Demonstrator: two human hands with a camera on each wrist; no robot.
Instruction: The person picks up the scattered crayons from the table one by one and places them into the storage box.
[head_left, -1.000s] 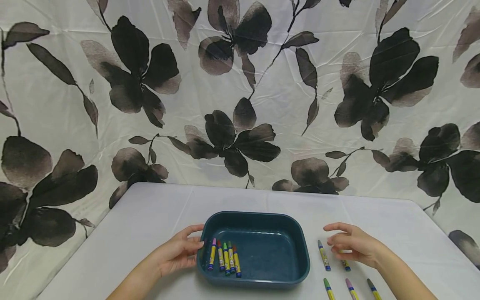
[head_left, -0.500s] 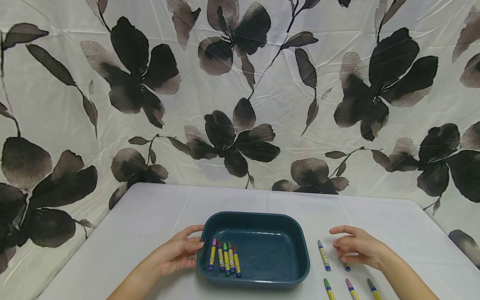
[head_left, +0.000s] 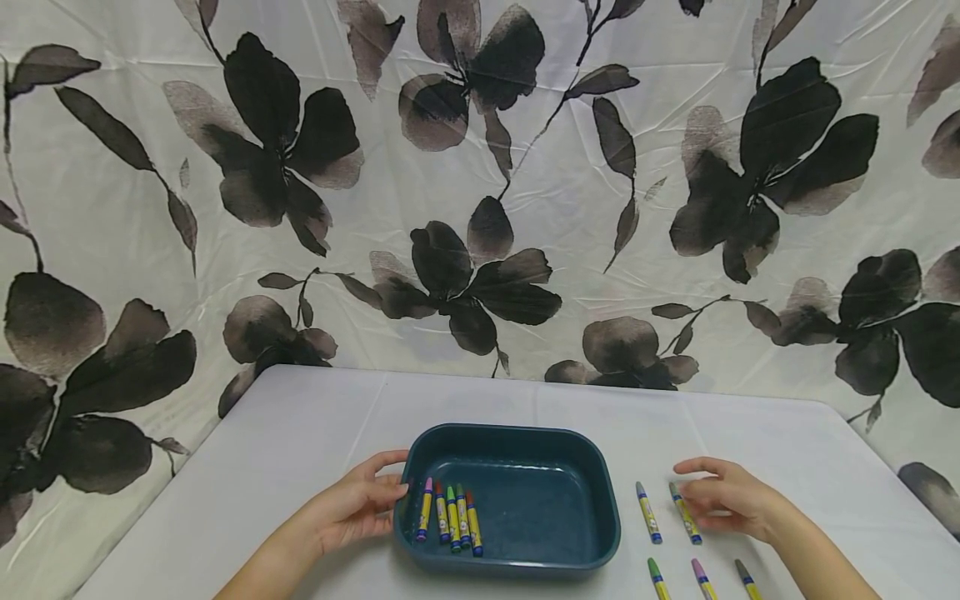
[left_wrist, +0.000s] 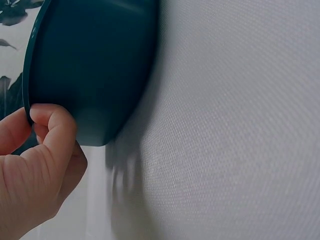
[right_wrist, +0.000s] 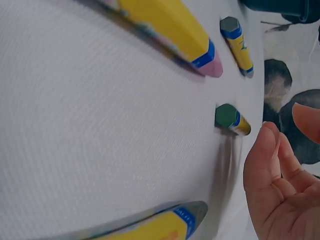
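Observation:
A dark teal plastic basin (head_left: 540,500) stands on the table with several crayons (head_left: 452,517) lying side by side at its left end. My left hand (head_left: 367,500) pinches the basin's left rim between thumb and fingers, plain in the left wrist view on the basin wall (left_wrist: 95,75). My right hand (head_left: 731,500) hovers beside a dark-tipped crayon (head_left: 686,514), covering little of it. Its fingers are loosely bent, and I see nothing between them. In the right wrist view, a crayon with a green end (right_wrist: 227,116) lies on the cloth near the fingertips.
Left of the dark-tipped crayon lies a grey-tipped crayon (head_left: 648,512). Nearer me are a green crayon (head_left: 657,577), a pink crayon (head_left: 702,577) and a dark grey crayon (head_left: 747,578), cut off by the frame. A floral cloth (head_left: 480,208) hangs behind the white table (head_left: 337,408).
My right hand has drifted to the right and slightly nearer, uncovering most of the dark-tipped crayon. The left hand and the basin have stayed put.

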